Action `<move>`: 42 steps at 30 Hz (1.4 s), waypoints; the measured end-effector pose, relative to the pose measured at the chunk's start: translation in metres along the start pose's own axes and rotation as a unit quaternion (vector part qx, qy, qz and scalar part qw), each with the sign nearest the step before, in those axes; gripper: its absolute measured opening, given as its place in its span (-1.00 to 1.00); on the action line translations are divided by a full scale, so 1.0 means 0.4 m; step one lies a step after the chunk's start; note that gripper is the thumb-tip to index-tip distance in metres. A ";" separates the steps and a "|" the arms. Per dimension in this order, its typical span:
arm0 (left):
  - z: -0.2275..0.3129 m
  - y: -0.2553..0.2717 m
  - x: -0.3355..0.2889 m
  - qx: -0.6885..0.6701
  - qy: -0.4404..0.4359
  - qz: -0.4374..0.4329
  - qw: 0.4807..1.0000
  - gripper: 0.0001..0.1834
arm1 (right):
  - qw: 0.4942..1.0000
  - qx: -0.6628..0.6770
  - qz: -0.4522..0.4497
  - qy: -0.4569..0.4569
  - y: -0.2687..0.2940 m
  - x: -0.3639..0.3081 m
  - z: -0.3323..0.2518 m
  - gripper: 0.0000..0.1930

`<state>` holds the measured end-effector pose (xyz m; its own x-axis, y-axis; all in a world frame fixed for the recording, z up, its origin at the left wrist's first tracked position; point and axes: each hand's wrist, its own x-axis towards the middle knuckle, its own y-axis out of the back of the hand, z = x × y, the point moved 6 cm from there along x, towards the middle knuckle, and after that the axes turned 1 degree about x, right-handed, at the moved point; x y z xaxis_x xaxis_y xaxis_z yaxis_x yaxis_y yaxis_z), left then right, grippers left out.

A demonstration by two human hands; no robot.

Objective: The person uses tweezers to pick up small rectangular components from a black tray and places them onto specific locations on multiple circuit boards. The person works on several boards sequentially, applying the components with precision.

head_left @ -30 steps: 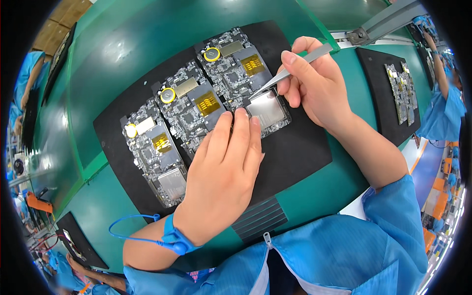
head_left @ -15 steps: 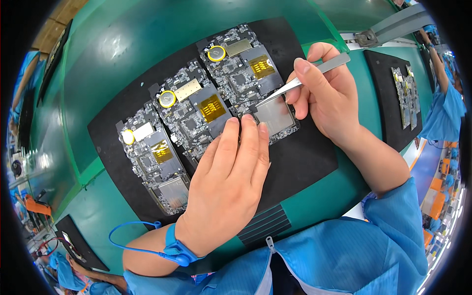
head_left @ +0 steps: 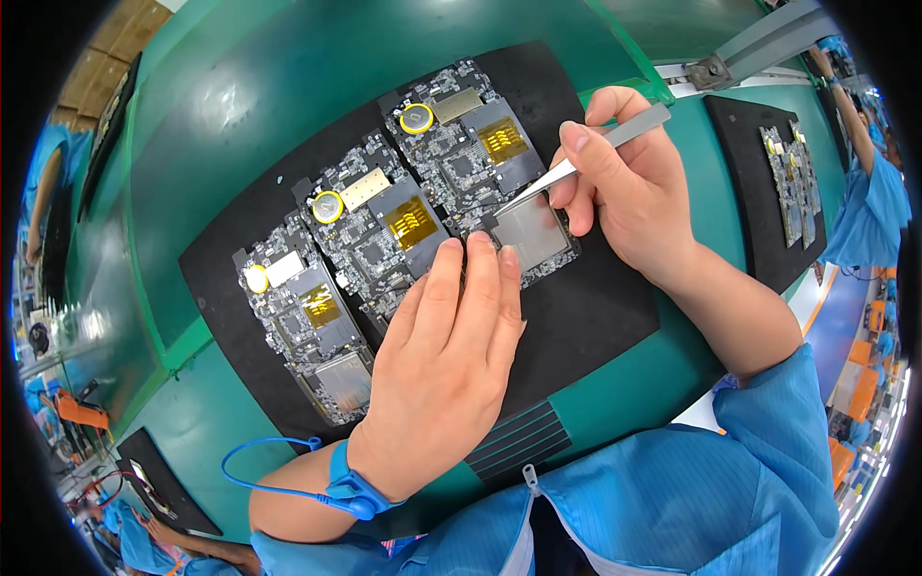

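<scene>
Head view shows the right hand (head_left: 629, 187) pinching tweezers (head_left: 629, 132) at the black mat's (head_left: 595, 298) rightmost circuit board (head_left: 444, 178), probably light, stiff and fragile, best held by its edges, while the left hand (head_left: 442, 350), thumb hidden, touches nearby, its grip impossible to tell.

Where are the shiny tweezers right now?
In the head view, right of centre: the tweezers are in the right hand, their tips by the silver plate on a circuit board.
</scene>
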<state>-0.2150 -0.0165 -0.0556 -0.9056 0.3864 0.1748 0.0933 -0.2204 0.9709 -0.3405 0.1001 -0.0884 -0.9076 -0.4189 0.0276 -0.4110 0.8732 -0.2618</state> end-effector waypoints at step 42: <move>0.119 0.067 -0.117 -0.034 -0.122 0.026 0.992 -0.65 | 0.996 -0.012 -0.006 0.090 -0.008 -0.159 -0.087 -0.78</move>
<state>-0.1503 0.0021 -0.0299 -0.7721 0.5767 0.2670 0.1013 -0.3031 0.9476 -0.2846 0.1326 -0.0557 -0.9023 -0.3801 0.2033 -0.4220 0.8750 -0.2373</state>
